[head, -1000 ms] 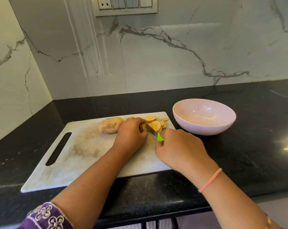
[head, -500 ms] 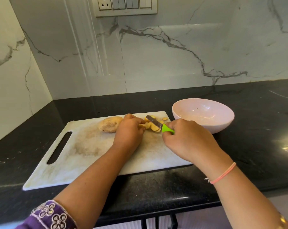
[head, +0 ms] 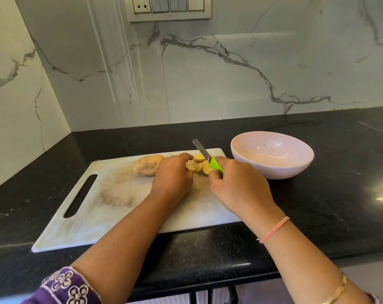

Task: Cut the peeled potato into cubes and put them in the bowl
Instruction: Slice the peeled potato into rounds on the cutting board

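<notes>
Potato slices [head: 199, 166] lie at the board's [head: 120, 194] far right corner, near the bowl [head: 274, 172]. I see my left hand [head: 173, 178] curled over them, fingertips pinching the pile. My right hand [head: 238, 185] grips the knife [head: 202, 152], blade tilted up over them.

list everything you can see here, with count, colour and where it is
cutting board: one, white, stained, on the counter
whole potato: one, brown, far side of the board, left of the left hand
potato slices: several, yellow, on the board between the hands
knife: one, green handle, steel blade, above the slices
bowl: one, pale pink, on the counter right of the board, nothing seen inside
counter: one, black
switch panel: one, cream, on the marble wall
left hand: one, fingers curled on the slices
right hand: one, grips the knife handle
</notes>
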